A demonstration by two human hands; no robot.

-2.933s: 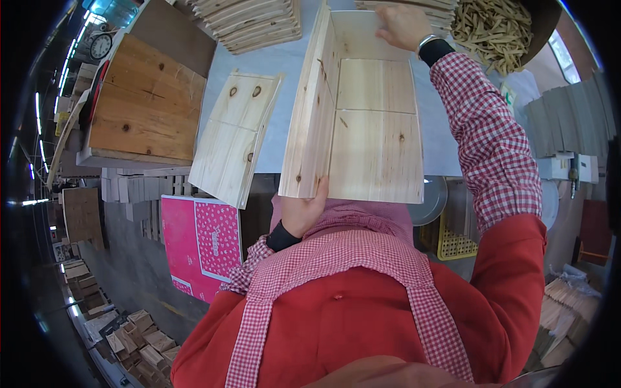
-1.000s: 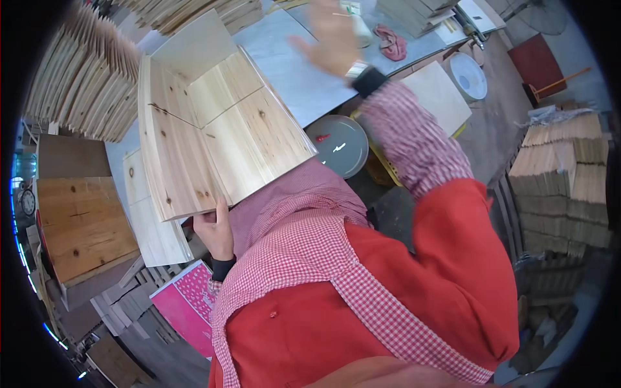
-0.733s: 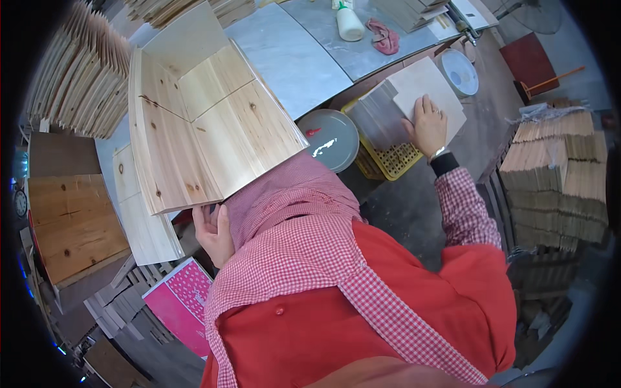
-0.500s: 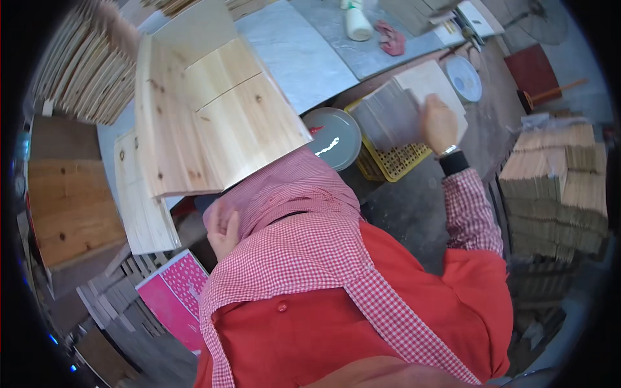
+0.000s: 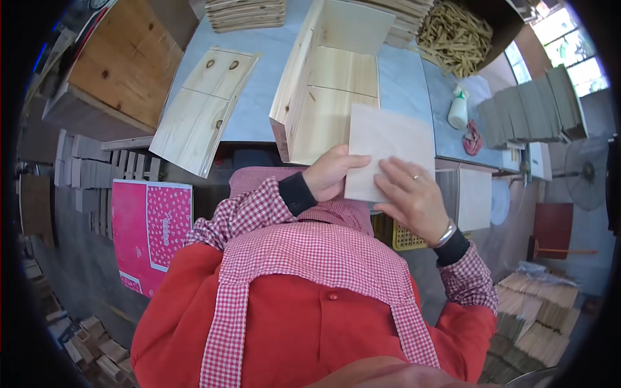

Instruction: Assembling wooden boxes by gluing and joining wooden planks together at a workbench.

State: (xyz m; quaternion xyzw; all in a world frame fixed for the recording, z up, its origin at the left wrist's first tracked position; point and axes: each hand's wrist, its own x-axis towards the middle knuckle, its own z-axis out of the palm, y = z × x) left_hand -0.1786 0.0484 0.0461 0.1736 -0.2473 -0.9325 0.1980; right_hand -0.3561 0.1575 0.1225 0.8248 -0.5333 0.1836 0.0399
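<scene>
Nearest the body, the left forearm [image 5: 252, 204], in a checked sleeve, slants up from the lower left with its elbow bent, and the right forearm [image 5: 469, 278] angles in from the lower right. The two hands meet above the lap, in front of the apron [image 5: 317, 252]. The left hand [image 5: 326, 173] has a narrow grip: it pinches the left edge of a thin board [image 5: 391, 139], thumb on the upper face and fingers beneath. The right hand [image 5: 414, 197] lies palm down across that board's near right part, its fingers spread wide and slightly blurred rather than closed round an edge.

The thin board is held up over the near right corner of a wooden box [image 5: 333, 132]; whether the two touch I cannot tell. The box looks part-built: base, left wall and far end panel stand together, while the right side and near end are open. A groove crosses the base, and nothing is seated in it where it shows. So the thin board is in hand, not fitted.

Left of the box, well apart, a loose panel [image 5: 210, 107] with a similar groove lies flat, its near end jutting past the edge of the worktop [image 5: 404, 74]; it appears unjoined to anything. Farther off are a white bottle [image 5: 458, 113], a pink cloth [image 5: 472, 139], stacked boards [image 5: 246, 16] and a heap of wood strips [image 5: 456, 39].
</scene>
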